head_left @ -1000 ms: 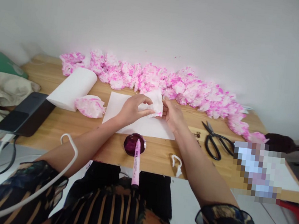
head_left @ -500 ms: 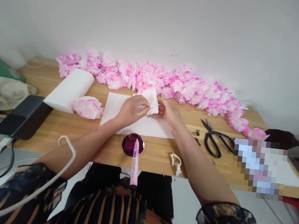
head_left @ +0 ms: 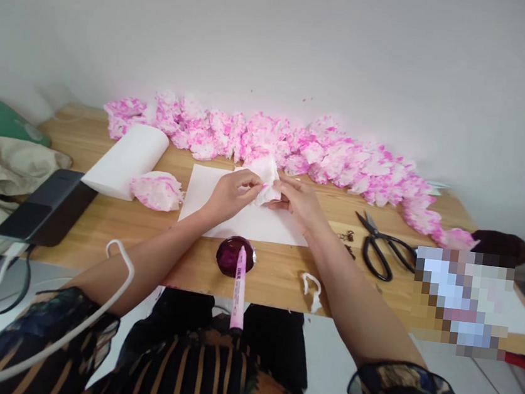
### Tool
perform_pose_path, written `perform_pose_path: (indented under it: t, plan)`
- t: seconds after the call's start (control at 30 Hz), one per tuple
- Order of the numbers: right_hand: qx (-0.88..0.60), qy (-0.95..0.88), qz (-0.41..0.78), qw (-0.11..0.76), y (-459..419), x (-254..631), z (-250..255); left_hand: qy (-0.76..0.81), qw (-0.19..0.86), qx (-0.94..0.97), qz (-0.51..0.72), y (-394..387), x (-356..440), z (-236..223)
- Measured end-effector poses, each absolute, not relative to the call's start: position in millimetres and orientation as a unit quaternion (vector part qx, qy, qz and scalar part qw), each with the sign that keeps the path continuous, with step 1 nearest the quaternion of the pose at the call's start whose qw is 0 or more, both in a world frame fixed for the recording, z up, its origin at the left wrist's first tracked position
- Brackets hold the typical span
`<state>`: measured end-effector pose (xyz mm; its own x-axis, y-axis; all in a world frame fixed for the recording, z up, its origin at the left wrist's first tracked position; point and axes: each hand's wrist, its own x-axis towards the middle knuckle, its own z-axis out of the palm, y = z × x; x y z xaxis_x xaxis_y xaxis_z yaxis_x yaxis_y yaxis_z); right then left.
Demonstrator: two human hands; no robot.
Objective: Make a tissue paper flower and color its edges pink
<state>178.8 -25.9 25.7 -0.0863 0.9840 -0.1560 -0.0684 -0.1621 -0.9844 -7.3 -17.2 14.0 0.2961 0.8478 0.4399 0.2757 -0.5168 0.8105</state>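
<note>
Above a white paper sheet (head_left: 198, 199), both hands are closed on a folded white tissue (head_left: 268, 171) with small pink spots. My left hand (head_left: 232, 192) pinches its lower left side between thumb and fingertips. On the other side, my right hand (head_left: 300, 201) has its thumb and fingers around the tissue's right edge. Closer to me, a pink marker (head_left: 238, 295) points its tip over a round dish of dark purple liquid (head_left: 231, 258). One crumpled pink-and-white tissue flower (head_left: 156, 190) lies left of the sheet.
A long row of pink-tinted tissue flowers (head_left: 260, 135) runs along the wall. A white paper roll (head_left: 127, 159) and a dark grey box (head_left: 47, 207) stand left. Black scissors (head_left: 379, 254) and a twisted white strip (head_left: 312, 291) lie right. A white cable (head_left: 114, 287) crosses my left forearm.
My right fingers have closed in on the tissue, and its lower right part is now more crumpled. My left hand keeps its pinch. The view has shifted slightly.
</note>
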Motion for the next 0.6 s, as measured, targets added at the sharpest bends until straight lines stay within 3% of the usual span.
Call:
perform_pose_path:
  t: [0.4,0.6]
  plan:
    - [-0.514,-0.472,0.553,0.456,-21,182,22,0.403,0.561,0.387,0.612,-2,-13,7]
    - [-0.55,-0.458,0.542,0.441,-17,184,20,0.384,0.555,0.281,0.682,11,-19,-7]
